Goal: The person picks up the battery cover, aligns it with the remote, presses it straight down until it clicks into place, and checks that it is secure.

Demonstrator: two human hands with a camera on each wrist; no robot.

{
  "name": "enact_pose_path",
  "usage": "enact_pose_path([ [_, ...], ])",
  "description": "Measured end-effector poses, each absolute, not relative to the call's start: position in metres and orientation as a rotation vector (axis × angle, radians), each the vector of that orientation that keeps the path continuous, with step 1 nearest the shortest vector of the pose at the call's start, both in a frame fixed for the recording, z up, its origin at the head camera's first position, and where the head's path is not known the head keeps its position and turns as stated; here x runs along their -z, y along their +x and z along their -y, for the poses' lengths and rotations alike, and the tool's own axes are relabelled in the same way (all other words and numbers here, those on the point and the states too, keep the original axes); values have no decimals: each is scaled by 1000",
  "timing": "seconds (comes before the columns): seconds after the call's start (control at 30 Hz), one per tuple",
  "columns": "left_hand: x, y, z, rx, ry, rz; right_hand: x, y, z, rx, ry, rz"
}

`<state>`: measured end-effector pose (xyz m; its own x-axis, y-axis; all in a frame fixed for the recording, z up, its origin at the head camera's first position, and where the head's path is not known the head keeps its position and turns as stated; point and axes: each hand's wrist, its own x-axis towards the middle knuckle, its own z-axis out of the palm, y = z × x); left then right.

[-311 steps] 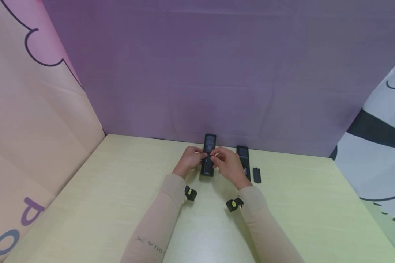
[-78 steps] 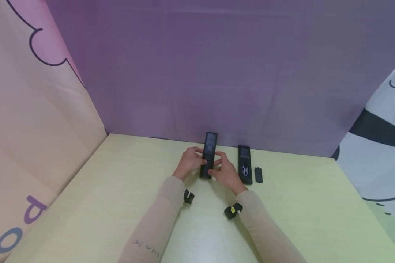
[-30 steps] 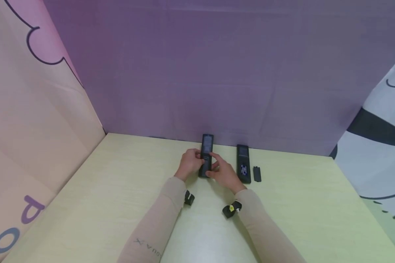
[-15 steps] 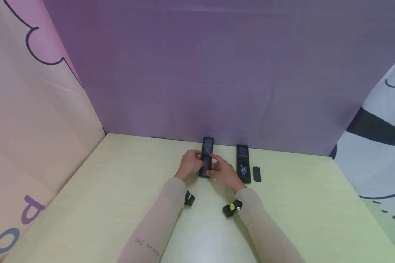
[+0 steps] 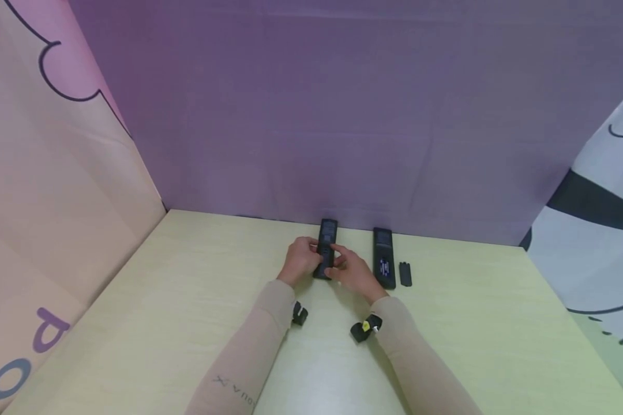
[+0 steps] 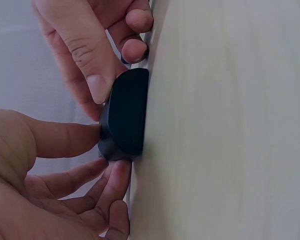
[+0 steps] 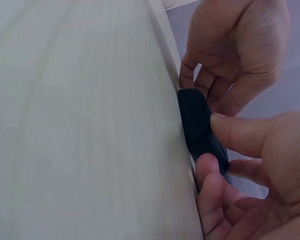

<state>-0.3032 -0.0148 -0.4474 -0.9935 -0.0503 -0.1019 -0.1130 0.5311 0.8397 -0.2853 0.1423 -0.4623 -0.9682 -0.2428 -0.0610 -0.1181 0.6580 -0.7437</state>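
Note:
A black remote control (image 5: 328,231) lies face down between both hands near the table's back edge. From the left, my left hand (image 5: 300,260) grips its side, the thumb on its back. My right hand (image 5: 355,273) holds the other side at the near end, thumb and fingers curled about it. In the left wrist view, the blunt end of the remote control (image 6: 127,112) sits close over the table. The right wrist view shows my right thumb (image 7: 240,132) pressed on the remote control (image 7: 195,115). The left fingers' undersides are partly hidden.
Right of my hands lies a second black remote control (image 5: 383,245), its battery compartment uncovered with batteries (image 5: 385,267) inside. Beside it is a loose black battery cover (image 5: 405,274). A purple cloth backdrop (image 5: 301,115) rises behind the light wooden table (image 5: 197,276).
About ten seconds ago my right fingertips were at the remote control's middle; now they grip its near end. Over the last second its far end has sunk toward the table.

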Motion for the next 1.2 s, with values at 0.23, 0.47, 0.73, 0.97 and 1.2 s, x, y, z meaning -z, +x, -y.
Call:
enact_pose_path([
  [0.23, 446, -302, 13, -1449, -173, -2712, 464, -286, -142, 1161, -363, -2744],
  [0.47, 443, -299, 12, -1414, -167, -2755, 465, -286, -141, 1127, -392, -2778],
  [0.73, 443, -299, 12, -1359, -185, -2794, 463, -286, -140, 1127, -389, -2772],
  [0.97, 444, -300, 12, -1345, -190, -2808, 463, -285, -140, 1121, -389, -2774],
  [1.2, 443, -299, 12, -1333, -202, -2801, 464, -285, -140, 1116, -394, -2751],
])
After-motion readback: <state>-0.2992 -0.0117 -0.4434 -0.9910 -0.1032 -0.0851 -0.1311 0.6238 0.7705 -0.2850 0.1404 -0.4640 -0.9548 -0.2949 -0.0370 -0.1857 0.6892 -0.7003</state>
